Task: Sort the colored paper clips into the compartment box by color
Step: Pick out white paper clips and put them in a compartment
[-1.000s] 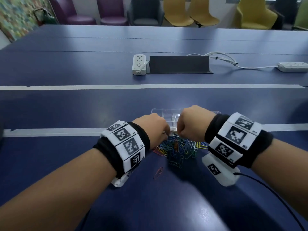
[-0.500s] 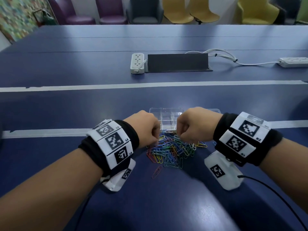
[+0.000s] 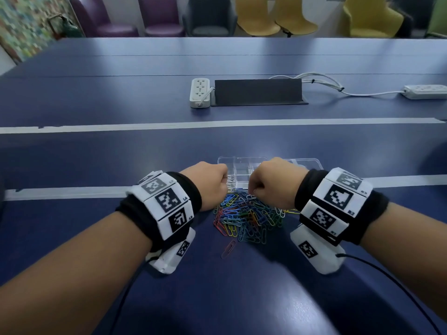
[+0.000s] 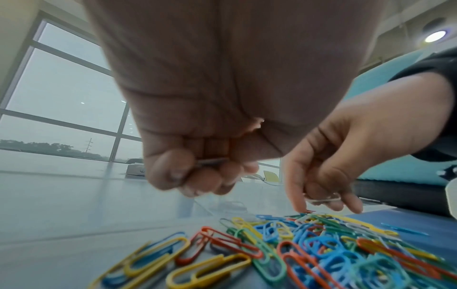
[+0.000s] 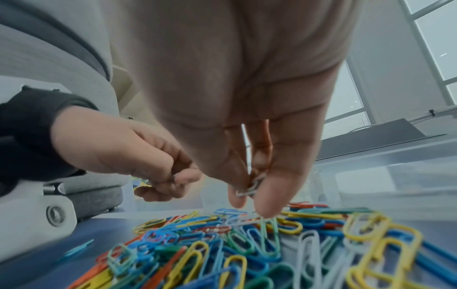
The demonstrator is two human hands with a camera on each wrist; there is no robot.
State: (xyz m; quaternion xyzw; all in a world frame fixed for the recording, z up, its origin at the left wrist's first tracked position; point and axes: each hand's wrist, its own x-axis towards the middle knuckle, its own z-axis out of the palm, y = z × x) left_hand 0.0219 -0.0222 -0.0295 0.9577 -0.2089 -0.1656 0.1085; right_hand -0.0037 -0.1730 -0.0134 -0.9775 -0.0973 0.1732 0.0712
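Observation:
A pile of colored paper clips (image 3: 249,218) lies on the blue table just in front of the clear compartment box (image 3: 242,165). My left hand (image 3: 223,187) hovers over the pile's far left edge, its fingers curled around a pale paper clip (image 4: 210,161). My right hand (image 3: 252,189) is at the pile's far right edge, thumb and fingers pinching a few white paper clips (image 5: 252,187) just above the pile (image 5: 247,244). Both hands partly hide the box's near compartments. A single red clip (image 3: 228,249) lies apart, nearer to me.
A white power strip (image 3: 199,93) and a dark flap (image 3: 257,91) sit farther back on the table. A second power strip (image 3: 425,91) with its cable is at the far right. Two tape lines (image 3: 217,124) cross the table. Chairs (image 3: 256,15) stand beyond it.
Both hands have stayed curled at the far edge of the pile with only small shifts. The left hand has drawn slightly left, away from the right hand.

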